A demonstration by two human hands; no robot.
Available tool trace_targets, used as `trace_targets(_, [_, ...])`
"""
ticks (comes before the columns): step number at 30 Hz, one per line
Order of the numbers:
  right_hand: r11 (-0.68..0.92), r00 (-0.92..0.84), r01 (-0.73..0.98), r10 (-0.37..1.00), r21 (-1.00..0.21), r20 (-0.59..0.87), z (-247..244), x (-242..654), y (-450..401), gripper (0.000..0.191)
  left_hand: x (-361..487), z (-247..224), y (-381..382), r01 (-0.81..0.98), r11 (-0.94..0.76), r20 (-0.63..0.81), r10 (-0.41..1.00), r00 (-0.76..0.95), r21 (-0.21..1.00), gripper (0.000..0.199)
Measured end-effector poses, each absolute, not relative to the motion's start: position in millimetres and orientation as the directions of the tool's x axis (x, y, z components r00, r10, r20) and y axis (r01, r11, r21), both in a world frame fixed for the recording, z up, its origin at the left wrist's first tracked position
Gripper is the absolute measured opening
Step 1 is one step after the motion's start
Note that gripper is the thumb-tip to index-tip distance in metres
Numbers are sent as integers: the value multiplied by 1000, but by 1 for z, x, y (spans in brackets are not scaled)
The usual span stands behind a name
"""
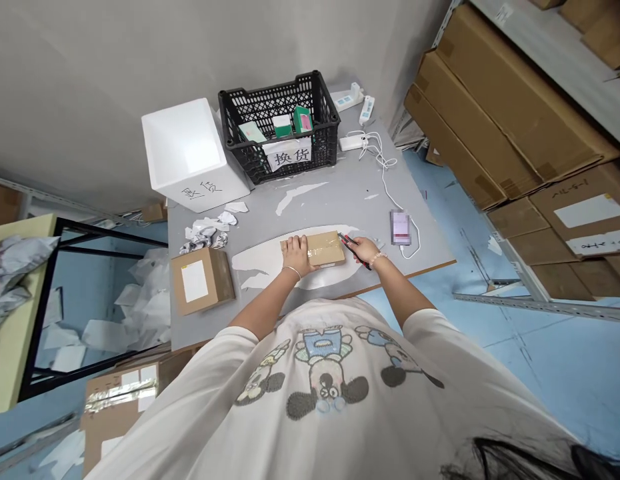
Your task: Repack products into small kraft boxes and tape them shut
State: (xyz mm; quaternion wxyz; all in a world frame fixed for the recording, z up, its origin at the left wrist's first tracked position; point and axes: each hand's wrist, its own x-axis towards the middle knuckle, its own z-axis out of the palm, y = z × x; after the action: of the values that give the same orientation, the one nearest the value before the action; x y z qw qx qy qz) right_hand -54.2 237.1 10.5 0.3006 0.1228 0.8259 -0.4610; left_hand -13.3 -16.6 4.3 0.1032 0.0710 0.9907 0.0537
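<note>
Cropped hair (510, 457), indistinct red-black tool (357, 252)

Left hand (297, 257) on taped box (327, 249), right hand (366, 251) holding tool (349, 242) — perhaps scissors; black crate (329, 125) beyond

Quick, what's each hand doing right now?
Left hand: open, resting on the taped box.
Right hand: closed around a red and black tool.

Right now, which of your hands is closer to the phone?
My right. The right hand is just left of the phone and a bit nearer me, holding a red-and-black tool. The left hand is farther left, on the taped box.
</note>
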Motion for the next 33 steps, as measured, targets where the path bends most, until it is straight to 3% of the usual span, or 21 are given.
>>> trace_targets(13, [696, -769, 341, -181, -633, -613, 23, -55, 252, 28, -11, 0, -14, 106, 987, -169, 126, -978, 120, 119])
trace_targets(27, [755, -671, 252, -314, -605, -672, 32, -18, 267, 30, -10, 7, -15, 129, 986, -190, 147, -971, 106, 117])
trace_targets(31, [751, -725, 191, -326, -632, -606, 21, -7, 280, 29, -13, 6, -15, 110, 989, -199, 127, -972, 97, 119])
trace_targets(33, [722, -790, 227, -256, -653, -558, 11, -6, 289, 34, -13, 5, -13, 80, 994, -199, 95, -976, 81, 120])
